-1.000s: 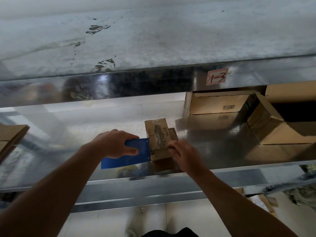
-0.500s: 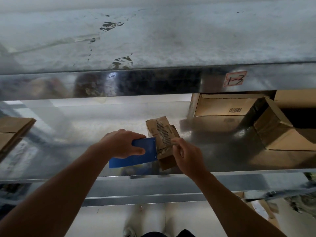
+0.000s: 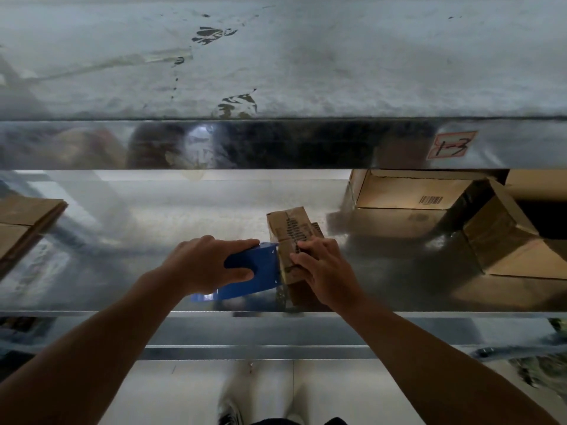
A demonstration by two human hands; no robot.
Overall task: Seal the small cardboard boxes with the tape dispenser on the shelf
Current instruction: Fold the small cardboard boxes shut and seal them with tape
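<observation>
A small worn cardboard box (image 3: pixel 290 230) with dark print stands on the shiny metal shelf (image 3: pixel 184 216), near its front edge. My left hand (image 3: pixel 211 262) grips a blue tape dispenser (image 3: pixel 260 271), whose front end touches the box's left side. My right hand (image 3: pixel 325 268) holds the box from the right, fingers curled over its near top edge. The box's lower right part is hidden behind that hand.
Larger cardboard boxes sit at the right: a barcoded one (image 3: pixel 411 191) at the back and an open-flapped one (image 3: pixel 506 237) nearer. Flat cardboard (image 3: pixel 24 222) lies at the left edge. An upper shelf's front lip (image 3: pixel 276 142) with a red "1-3" label (image 3: pixel 451 144) hangs overhead.
The dispenser has tilted and pressed closer against the box's left side. My right hand has shifted further onto the box's top edge.
</observation>
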